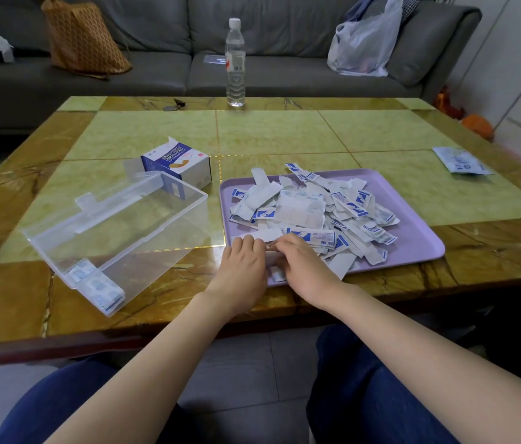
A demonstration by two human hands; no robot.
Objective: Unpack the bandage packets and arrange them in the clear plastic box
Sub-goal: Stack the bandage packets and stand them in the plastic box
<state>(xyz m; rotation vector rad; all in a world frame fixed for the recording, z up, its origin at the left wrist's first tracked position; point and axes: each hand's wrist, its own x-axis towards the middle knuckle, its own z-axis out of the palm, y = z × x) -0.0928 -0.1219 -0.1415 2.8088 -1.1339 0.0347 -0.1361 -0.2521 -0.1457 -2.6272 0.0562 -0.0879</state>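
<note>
1. The left hand [242, 262] and right hand [301, 265] have their fingers curled, pinching one bandage packet [270, 248] between them; its long axis runs left to right.
2. The packet sits over the near left corner of the purple tray [413, 251], beside the packet pile [317, 213].
3. The clear plastic box [108, 219] lies open to the left; the left hand is nearer to it.
</note>
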